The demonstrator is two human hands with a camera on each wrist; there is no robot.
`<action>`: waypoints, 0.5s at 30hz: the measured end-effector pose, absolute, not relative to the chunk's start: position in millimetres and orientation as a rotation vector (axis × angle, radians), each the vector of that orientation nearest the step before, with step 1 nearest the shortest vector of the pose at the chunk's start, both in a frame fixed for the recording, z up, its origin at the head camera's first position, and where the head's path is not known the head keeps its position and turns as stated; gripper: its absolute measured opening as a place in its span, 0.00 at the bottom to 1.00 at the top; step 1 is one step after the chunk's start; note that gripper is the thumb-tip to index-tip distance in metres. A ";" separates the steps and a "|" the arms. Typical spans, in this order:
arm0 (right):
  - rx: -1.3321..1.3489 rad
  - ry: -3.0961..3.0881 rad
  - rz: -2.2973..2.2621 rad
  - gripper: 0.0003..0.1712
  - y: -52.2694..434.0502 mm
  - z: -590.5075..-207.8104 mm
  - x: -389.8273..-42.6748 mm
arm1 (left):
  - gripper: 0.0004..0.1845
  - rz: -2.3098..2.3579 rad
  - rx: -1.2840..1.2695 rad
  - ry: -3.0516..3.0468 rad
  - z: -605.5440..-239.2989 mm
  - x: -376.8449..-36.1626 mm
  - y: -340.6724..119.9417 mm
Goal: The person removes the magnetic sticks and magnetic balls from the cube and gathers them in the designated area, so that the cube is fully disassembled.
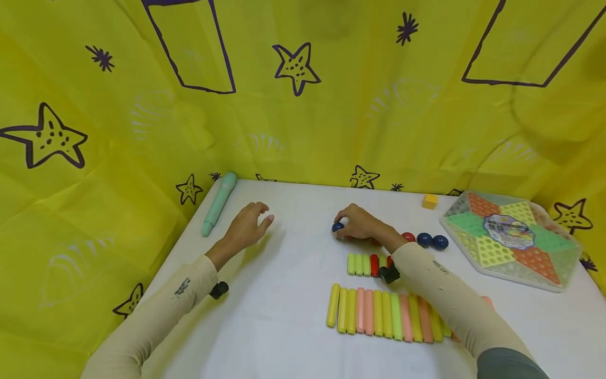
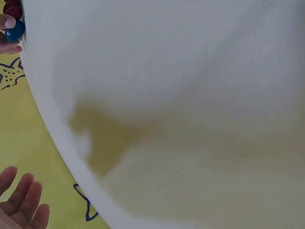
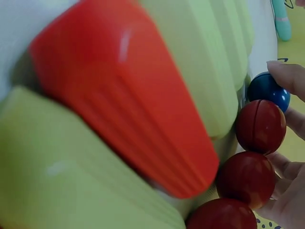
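My right hand [image 1: 362, 222] pinches a dark blue ball [image 1: 337, 227] between thumb and fingers, low over the white table. In the right wrist view that blue ball [image 3: 268, 90] sits right against a red ball [image 3: 261, 126], and more red balls [image 3: 245, 179] continue the line. Beyond the right wrist, a red ball [image 1: 408, 237] and two dark blue balls [image 1: 424, 240] show in the head view; my hand and forearm hide the balls between. My left hand [image 1: 245, 226] hovers above the table's left part, fingers loosely bent, holding nothing.
Below the right hand lies a row of short light green and red sticks [image 1: 374, 265]. Nearer, longer yellow, pink and green sticks [image 1: 369, 311] form another row, partly under my forearm. A hexagonal game board [image 1: 487, 266], an orange cube [image 1: 430, 201] and a mint-green tube [image 1: 219, 204] lie around.
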State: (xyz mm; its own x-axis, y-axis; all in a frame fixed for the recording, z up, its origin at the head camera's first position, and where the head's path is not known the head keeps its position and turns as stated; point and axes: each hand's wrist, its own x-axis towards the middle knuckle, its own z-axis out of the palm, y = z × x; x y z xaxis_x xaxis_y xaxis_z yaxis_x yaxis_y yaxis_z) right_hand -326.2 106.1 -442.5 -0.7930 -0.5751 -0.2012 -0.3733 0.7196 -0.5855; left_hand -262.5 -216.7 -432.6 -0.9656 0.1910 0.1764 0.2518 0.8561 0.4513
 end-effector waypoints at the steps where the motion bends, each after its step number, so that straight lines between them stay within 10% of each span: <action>1: -0.724 2.554 -0.749 0.22 107.1 -442.5 -326.0 | 0.21 -0.736 -0.346 -2.909 -432.3 -263.6 -216.0; 15: -0.742 2.712 -0.839 0.41 166.0 -416.4 -306.4 | 0.24 -0.742 -0.382 -2.910 -415.6 -250.7 -230.2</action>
